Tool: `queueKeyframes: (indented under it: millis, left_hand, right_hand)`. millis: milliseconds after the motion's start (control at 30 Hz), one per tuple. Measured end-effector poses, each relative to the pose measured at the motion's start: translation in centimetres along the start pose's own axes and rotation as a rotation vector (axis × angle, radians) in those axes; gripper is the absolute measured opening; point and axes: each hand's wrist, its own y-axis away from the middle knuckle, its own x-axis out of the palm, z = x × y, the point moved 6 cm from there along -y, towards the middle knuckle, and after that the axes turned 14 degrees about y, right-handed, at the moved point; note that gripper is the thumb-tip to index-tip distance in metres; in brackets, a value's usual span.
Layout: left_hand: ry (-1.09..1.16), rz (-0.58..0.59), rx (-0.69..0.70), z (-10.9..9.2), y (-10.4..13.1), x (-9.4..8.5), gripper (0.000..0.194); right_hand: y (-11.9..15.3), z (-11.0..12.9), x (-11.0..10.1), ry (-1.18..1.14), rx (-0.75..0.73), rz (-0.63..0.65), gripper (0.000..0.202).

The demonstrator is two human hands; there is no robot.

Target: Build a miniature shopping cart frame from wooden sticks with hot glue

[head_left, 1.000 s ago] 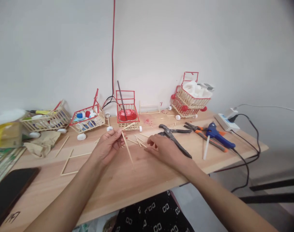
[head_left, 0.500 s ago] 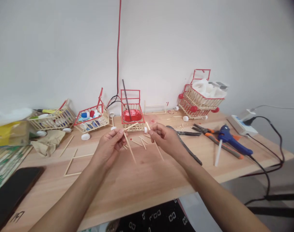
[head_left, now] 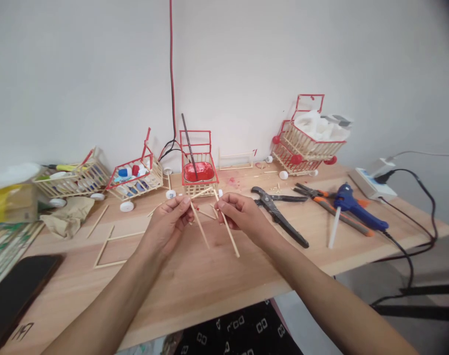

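Between finger and thumb, my left hand (head_left: 173, 217) pinches two thin wooden sticks joined at an angle (head_left: 201, 228), one running down toward me and the other out to the right. Closed on a single wooden stick (head_left: 229, 235) is my right hand (head_left: 241, 212). This stick slants down, and its upper end is at or very near the free tip of the joined pair; I cannot tell whether they touch. Just behind my hands is a small stick cart (head_left: 195, 137) with a red handle, carrying a red paint container (head_left: 199, 171) with a brush (head_left: 189, 145) in it.
More stick carts (head_left: 135, 177) line the wall, one stacked on another at right (head_left: 309, 143). Black cutters (head_left: 281, 217), orange-handled pliers (head_left: 342, 217) and a blue glue gun (head_left: 359, 209) lie right. A three-sided stick frame (head_left: 102, 246) and a phone (head_left: 22, 291) lie left.
My right hand has moved left, bringing its stick's upper end up to the tip of the joined sticks. My left hand keeps its hold. The view has shifted slightly.
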Motion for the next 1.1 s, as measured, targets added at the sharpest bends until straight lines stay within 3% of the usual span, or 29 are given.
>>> queueKeyframes:
  millis: [500, 800, 1100]
  left_hand:
    - [-0.007, 0.045, 0.013, 0.6, -0.1, -0.1, 0.019]
    - [0.008, 0.041, -0.002, 0.7, 0.1, 0.0, 0.020]
    - [0.005, 0.004, 0.006, 0.6, 0.1, 0.0, 0.022]
  right_hand:
    - [0.0, -0.7, 0.9, -0.230, 0.044, 0.165, 0.030]
    - [-0.1, -0.7, 0.2, -0.200, 0.051, 0.098, 0.031]
    - [-0.2, -0.1, -0.6, -0.034, -0.035, -0.005, 0.030]
